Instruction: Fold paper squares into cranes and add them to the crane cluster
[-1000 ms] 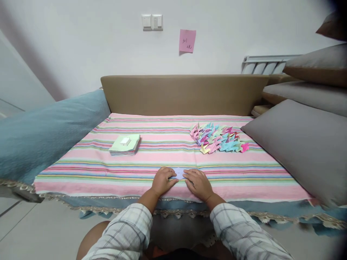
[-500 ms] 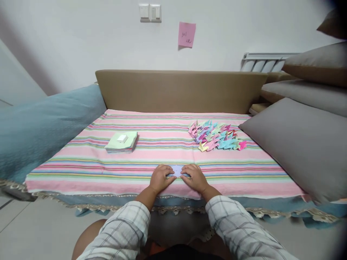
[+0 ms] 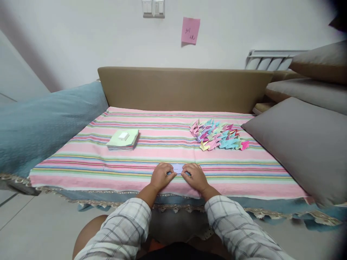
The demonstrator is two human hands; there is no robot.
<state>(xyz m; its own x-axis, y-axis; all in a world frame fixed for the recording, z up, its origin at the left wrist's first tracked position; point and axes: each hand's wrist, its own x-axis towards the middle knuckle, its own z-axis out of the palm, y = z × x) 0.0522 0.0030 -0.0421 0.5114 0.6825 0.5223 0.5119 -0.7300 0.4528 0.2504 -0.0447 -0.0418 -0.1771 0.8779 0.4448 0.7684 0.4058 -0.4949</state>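
A small piece of folded lavender paper (image 3: 178, 168) lies low over the striped cloth (image 3: 121, 180), close to the front edge of the seat. My left hand (image 3: 162, 177) pinches its left end between thumb and fingers. On the opposite end, my right hand (image 3: 194, 177) grips the paper the same way. The fingertips cover both ends, so only the middle strip shows. Beyond my right hand sits a cluster of colourful folded paper cranes (image 3: 217, 136). To the left is a stack of paper sheets (image 3: 123, 143) with a small white block (image 3: 123, 136) on top.
A brown backrest (image 3: 184, 88) closes off the far side. Grey cushions (image 3: 300, 144) pile up on the right, and a blue-covered armrest (image 3: 54, 115) bounds the left. A pink note (image 3: 190, 31) and light switches (image 3: 153, 7) are on the wall.
The camera view has shifted slightly. Both hands keep hold of the lavender paper in nearly the same place, with a little more of its middle showing.
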